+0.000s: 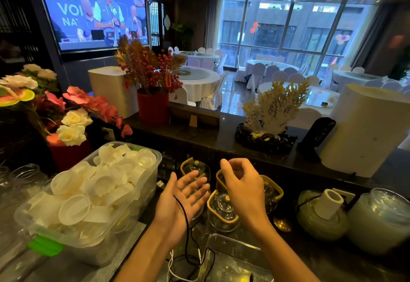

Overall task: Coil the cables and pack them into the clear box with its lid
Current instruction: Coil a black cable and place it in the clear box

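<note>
Item, black cable (186, 217): lying across the palm of the left hand (180, 201), which is holding its fingers (195, 189) straight and spread, palm up; the cable is running down past the wrist and looping on the counter (332, 259) below, beside a white cable (170, 266) that is resting there uncoiled. Item, right hand (243, 184): raised just beside the left, fingers curling inward as if pinching; whether it is holding the far end of the black cable cannot be told, since no cable is showing between the fingertips. Item, clear box (230, 246): sitting open at the near edge of the view, between the forearms, with its lid not identifiable. Item, large plastic tub (153, 184) of white cups: standing to the left, apart from the work. Item, glass teapots (221, 211) with yellow rims: standing behind the hands. Step in hand, as judged: the coiling of the black cable is only beginning, with the left palm serving as the form. Next move is likely calling for the right hand to be winding the slack around the left fingers in even turns, keeping the loops from snagging on the white cable
</note>
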